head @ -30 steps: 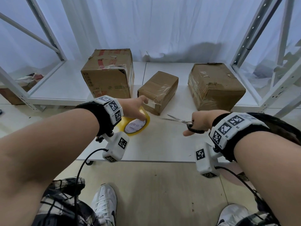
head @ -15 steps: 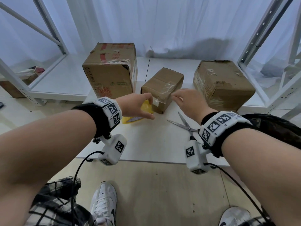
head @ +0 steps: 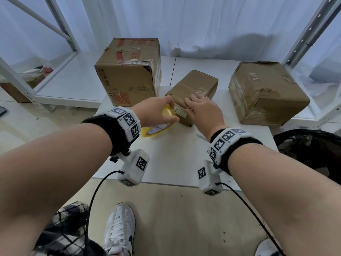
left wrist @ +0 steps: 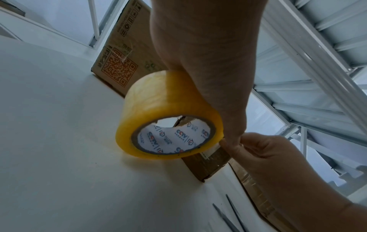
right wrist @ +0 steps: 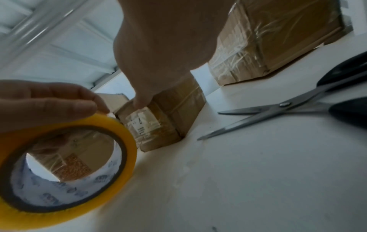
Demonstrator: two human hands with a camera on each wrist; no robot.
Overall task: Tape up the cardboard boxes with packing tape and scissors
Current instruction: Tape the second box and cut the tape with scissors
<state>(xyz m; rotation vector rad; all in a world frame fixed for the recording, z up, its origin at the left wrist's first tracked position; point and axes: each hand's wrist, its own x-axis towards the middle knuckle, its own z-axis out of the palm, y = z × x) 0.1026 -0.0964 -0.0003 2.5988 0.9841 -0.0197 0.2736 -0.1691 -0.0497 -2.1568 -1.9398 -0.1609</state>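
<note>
My left hand (head: 156,112) grips the yellow packing tape roll (head: 159,127), tilted just above the white table, right beside the near end of the small cardboard box (head: 195,87). The left wrist view shows the tape roll (left wrist: 168,113) on edge, with my thumb along its side. My right hand (head: 202,111) holds the small box's near top edge, fingers over the top. Its thumb (right wrist: 142,100) presses the labelled end of the small box (right wrist: 164,120). The scissors (right wrist: 278,109) lie open on the table to the right, untouched; in the head view my right wrist hides them.
A tall box (head: 129,71) with red tape stands back left. A wide, plastic-wrapped box (head: 265,93) sits back right. White shelf frames (head: 306,34) flank the low table (head: 175,161). My shoes (head: 120,230) are on the floor below.
My right hand put the scissors down on the table and moved forward onto the small box. The left hand carried the tape roll forward up to that box's near end.
</note>
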